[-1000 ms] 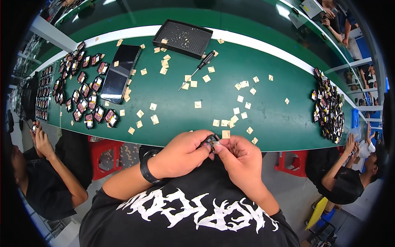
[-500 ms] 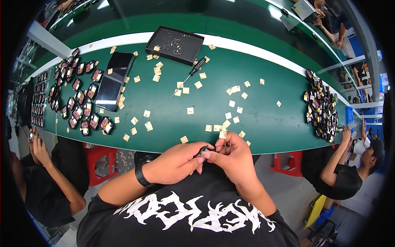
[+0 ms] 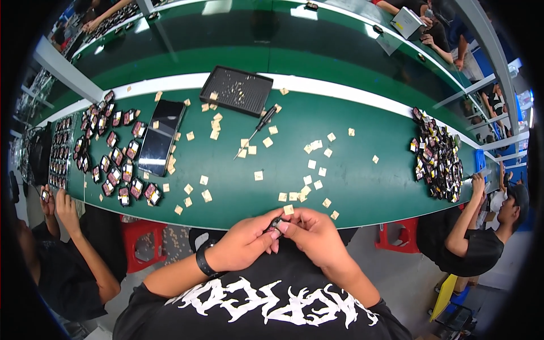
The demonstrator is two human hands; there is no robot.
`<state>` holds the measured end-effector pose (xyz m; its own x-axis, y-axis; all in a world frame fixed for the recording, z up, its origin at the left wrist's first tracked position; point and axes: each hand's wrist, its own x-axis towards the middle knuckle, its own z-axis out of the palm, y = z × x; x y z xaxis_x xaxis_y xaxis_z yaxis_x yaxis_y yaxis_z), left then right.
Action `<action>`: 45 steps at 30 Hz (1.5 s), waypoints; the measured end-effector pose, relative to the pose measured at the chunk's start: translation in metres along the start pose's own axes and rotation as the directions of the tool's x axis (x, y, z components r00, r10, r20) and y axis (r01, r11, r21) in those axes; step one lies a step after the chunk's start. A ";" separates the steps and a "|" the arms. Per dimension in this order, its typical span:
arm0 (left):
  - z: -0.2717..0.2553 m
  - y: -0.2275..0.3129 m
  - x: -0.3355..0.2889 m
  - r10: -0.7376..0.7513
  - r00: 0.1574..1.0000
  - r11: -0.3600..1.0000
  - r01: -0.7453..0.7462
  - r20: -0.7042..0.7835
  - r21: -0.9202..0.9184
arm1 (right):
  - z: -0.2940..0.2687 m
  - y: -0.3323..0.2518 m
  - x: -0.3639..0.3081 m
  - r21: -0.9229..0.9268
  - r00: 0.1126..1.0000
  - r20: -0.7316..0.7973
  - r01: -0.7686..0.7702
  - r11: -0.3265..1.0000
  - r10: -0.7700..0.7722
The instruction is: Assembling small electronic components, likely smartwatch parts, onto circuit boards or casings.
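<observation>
At the near edge of the bench, my left hand (image 3: 241, 243) and my right hand (image 3: 317, 235) are brought together in front of my chest. Between their fingertips they grip a small black device (image 3: 276, 223), mostly covered by the fingers, so its exact kind is unclear. A small cream paper square (image 3: 288, 209) sits at the fingers of my right hand. More cream squares (image 3: 292, 196) are scattered on the green bench just beyond. A black-handled screwdriver (image 3: 264, 120) lies farther off.
A black tray (image 3: 238, 90) with tiny metal pieces stands at the back. To the left are a dark phone (image 3: 161, 137) and many small black devices (image 3: 116, 156); another heap of them (image 3: 437, 158) lies right. People sit on both sides, with red stools (image 3: 141, 243) beside me.
The view has tilted, so the bench and its items appear lower. My hands have drawn closer together around the device, and the right fingers with the paper square have shifted left.
</observation>
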<state>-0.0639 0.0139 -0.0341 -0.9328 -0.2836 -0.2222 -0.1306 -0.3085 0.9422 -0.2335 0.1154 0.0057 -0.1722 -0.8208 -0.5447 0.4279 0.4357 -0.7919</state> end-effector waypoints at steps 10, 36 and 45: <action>0.000 0.002 -0.006 -0.023 1.000 0.990 0.022 0.005 0.137 | -0.009 0.011 0.002 0.064 0.992 0.122 0.030 0.998 -0.038; 0.091 0.034 0.020 -0.017 0.976 0.973 0.066 -0.218 0.222 | -0.079 0.027 -0.031 0.203 0.948 0.135 0.259 0.944 -0.289; 0.112 0.047 0.026 -0.115 0.951 0.985 0.071 -0.288 -0.159 | -0.108 0.015 -0.058 -0.216 0.838 0.064 0.541 0.813 -0.542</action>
<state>-0.1318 0.0942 0.0322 -0.7753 -0.4953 -0.3920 -0.1415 -0.4686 0.8720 -0.3131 0.2098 -0.0045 -0.3196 -0.9475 -0.0102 0.0629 -0.0105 -0.9980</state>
